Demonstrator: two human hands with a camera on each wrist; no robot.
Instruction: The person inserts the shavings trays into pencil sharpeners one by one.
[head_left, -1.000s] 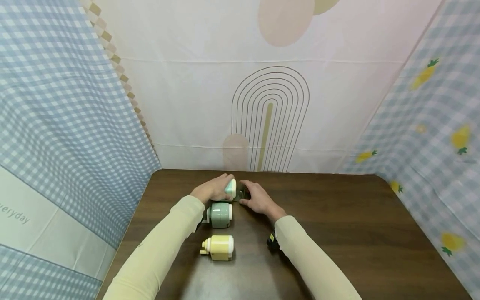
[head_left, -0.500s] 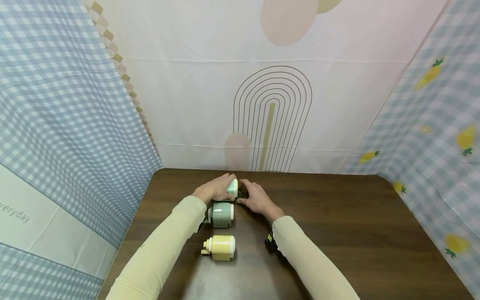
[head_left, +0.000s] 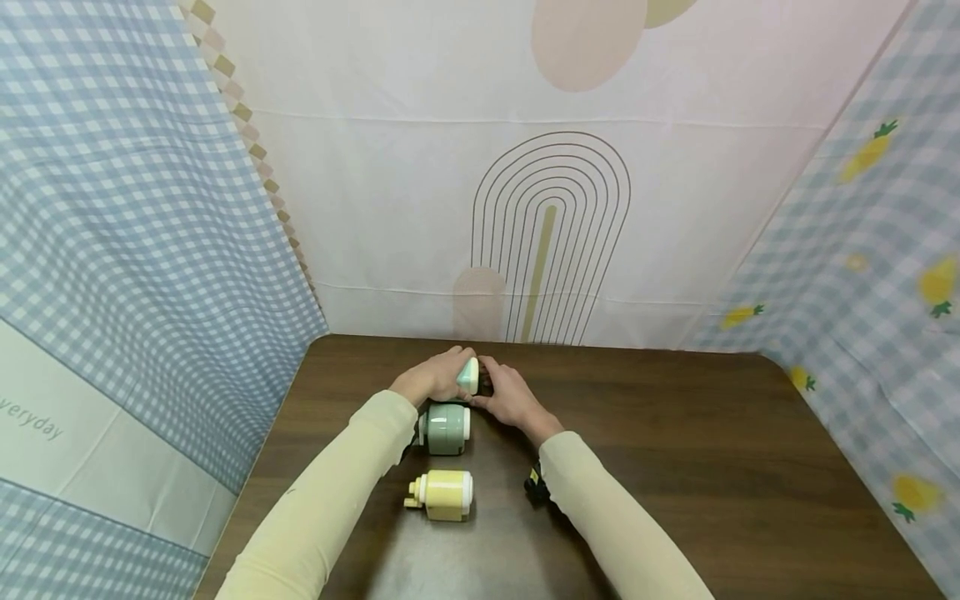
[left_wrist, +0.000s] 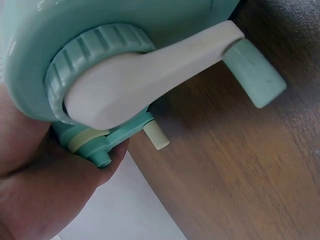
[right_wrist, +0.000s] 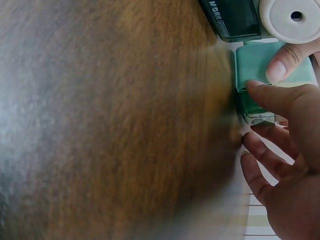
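At the back of the table, my left hand (head_left: 438, 377) grips a teal pencil sharpener (head_left: 468, 377) with a cream front; its small crank (left_wrist: 125, 132) shows in the left wrist view. My right hand (head_left: 512, 395) meets it from the right. In the right wrist view, its thumb and fingers pinch a see-through shavings drawer (right_wrist: 260, 118) right at the teal body's end, and my left thumb (right_wrist: 282, 67) lies on that body. Just nearer stands a grey-green crank sharpener (head_left: 447, 429), its pale crank arm (left_wrist: 150, 75) large in the left wrist view.
A yellow crank sharpener (head_left: 447, 495) stands in line in front of the grey-green one. A small black object (head_left: 536, 486) with a yellow mark shows beside my right sleeve. Patterned cloth (head_left: 390, 208) hangs behind the brown wooden table (head_left: 675, 450).
My right hand has moved left with the drawer, closing the gap to the teal sharpener. My left hand keeps its grip there. The head view has shifted slightly.
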